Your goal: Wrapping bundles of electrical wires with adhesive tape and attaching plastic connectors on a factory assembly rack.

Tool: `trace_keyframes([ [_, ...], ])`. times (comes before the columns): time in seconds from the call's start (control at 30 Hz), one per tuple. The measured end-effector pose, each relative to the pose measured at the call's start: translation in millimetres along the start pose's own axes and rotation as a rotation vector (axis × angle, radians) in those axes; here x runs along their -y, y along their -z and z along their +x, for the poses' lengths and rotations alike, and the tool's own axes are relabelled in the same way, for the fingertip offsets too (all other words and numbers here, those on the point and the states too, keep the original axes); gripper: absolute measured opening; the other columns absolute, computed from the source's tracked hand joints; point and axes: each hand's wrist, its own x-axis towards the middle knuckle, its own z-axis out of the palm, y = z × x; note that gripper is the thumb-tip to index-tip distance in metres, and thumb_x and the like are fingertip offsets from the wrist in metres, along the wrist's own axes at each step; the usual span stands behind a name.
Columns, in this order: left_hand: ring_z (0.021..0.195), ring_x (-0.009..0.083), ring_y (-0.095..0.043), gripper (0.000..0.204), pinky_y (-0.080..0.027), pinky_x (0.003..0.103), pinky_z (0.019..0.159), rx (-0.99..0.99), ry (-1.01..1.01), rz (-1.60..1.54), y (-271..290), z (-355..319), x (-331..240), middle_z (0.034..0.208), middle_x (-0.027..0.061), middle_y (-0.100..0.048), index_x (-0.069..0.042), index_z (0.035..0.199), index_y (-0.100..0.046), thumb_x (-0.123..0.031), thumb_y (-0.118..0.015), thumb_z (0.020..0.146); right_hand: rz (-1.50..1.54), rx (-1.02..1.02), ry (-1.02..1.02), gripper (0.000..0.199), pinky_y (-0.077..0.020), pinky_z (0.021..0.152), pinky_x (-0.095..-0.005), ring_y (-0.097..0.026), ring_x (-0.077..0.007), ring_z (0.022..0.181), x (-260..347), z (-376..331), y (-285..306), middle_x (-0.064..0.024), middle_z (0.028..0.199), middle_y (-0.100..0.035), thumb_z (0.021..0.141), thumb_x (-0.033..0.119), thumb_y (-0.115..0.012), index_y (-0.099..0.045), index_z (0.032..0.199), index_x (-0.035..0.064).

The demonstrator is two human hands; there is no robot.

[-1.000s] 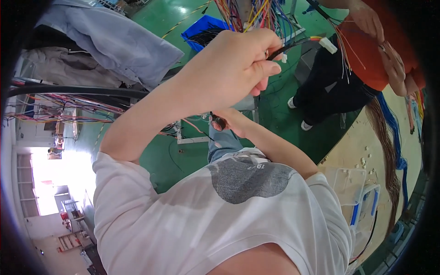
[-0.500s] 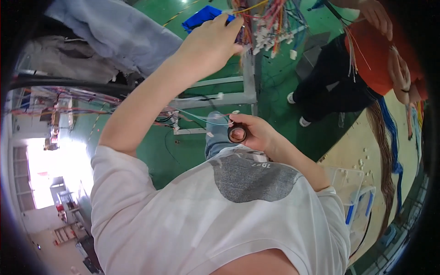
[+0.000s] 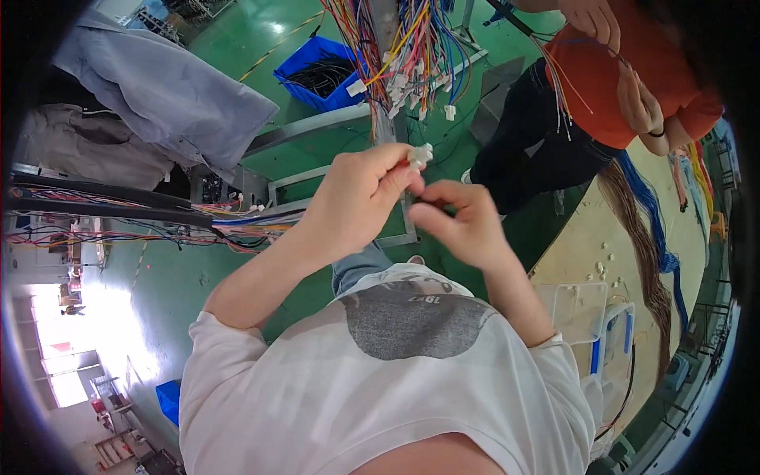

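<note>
My left hand [image 3: 360, 198] is in front of my chest, thumb and forefinger pinched on a white plastic wire connector [image 3: 422, 155]. My right hand [image 3: 467, 222] meets it from the right, fingers curled and closed, its fingertips by the left thumb. Between the right fingers a dark edge shows, seemingly of the black tape roll [image 3: 419, 200] seen in that hand earlier; most of it is hidden. Beyond both hands hangs a thick bundle of coloured wires [image 3: 408, 55] with several white connectors on its ends.
A blue bin [image 3: 321, 73] with black pieces stands past the wires. Grey clothing [image 3: 166, 87] and a black-sleeved wire harness [image 3: 111, 207] lie left. At right, a co-worker in orange [image 3: 633, 79] handles wires beside a table [image 3: 570, 245] with wire bundles and a clear plastic box [image 3: 578, 309].
My left hand has come back from the hanging wires and now pinches a white connector. My right hand has risen to meet it. The view has shifted, showing more of the blue bin.
</note>
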Motion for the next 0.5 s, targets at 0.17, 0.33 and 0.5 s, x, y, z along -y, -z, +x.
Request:
trace_keyframes([
  [0.17,0.053,0.0236,-0.052,0.009,-0.039,0.031,0.049,0.082,-0.192,0.251,-4,1,-15,0.059,0.0116,-0.053,-0.002,0.084,-0.056,-0.007,-0.054,0.076,0.002,-0.147,0.081,0.018,-0.0281,0.047,-0.0163,-0.040,-0.0018,0.055,42,6,23,0.0017,0.063,-0.049,0.081,0.014,-0.052,-0.053,0.073,-0.0020],
  [0.33,0.049,0.0175,-0.051,0.009,-0.038,0.028,0.047,-0.010,-0.388,0.324,-1,3,-23,0.058,0.0089,-0.053,-0.002,0.082,-0.058,-0.008,-0.057,0.076,-0.054,-0.209,0.103,0.016,-0.0270,0.047,-0.0161,-0.037,-0.0015,0.053,58,7,25,0.0020,0.063,-0.048,0.079,0.012,-0.056,-0.053,0.071,-0.0014],
  [0.5,0.051,0.0007,-0.039,0.015,-0.030,0.018,0.043,0.172,0.031,-0.322,4,-2,-41,0.057,-0.0031,-0.049,0.002,0.078,-0.059,-0.013,-0.057,0.081,0.007,-0.209,0.320,0.020,-0.0324,0.048,-0.0167,-0.035,-0.0028,0.048,55,8,42,-0.0001,0.061,-0.048,0.080,0.016,-0.055,-0.053,0.071,-0.0019],
])
